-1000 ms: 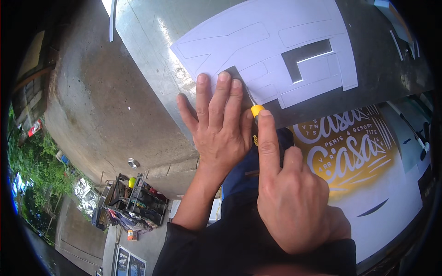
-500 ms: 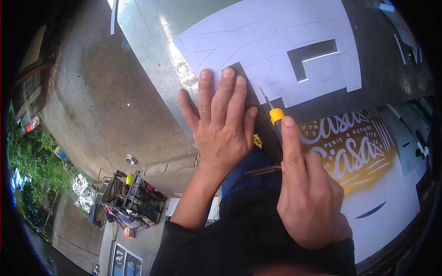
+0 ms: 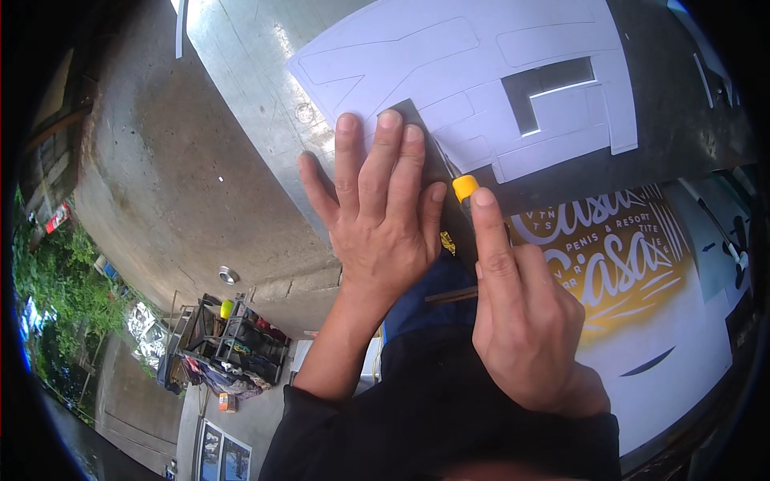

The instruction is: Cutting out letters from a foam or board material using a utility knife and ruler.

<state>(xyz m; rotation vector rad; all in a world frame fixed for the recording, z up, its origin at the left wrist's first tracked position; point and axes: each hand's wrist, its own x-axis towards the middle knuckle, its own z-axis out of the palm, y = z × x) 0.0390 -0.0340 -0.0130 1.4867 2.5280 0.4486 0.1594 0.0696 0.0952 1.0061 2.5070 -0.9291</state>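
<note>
A white sheet [image 3: 385, 72] with thin outlined shapes and cut-out openings lies on a dark, shiny work surface [image 3: 561, 180]. My left hand [image 3: 381, 216] rests flat with fingers spread, its fingertips at the sheet's lower left edge. In my right hand [image 3: 525, 313] is a craft knife [image 3: 465, 188] with a yellow collar, the index finger stretched along it. Its thin blade slants up and left against the sheet's edge, just right of my left fingers. My palm hides most of the handle.
A printed sheet [image 3: 634, 361] with white lettering on yellow-brown lies at the right. Thin white strips [image 3: 703, 80] sit at the far right. Left of the metal tabletop [image 3: 241, 72] is a brown concrete surface [image 3: 176, 184], with a loaded rack [image 3: 228, 341] below it.
My right hand and the knife have moved left and slightly up, bringing the blade closer to my left fingers. My left hand keeps its flat pose. The view has shifted slightly.
</note>
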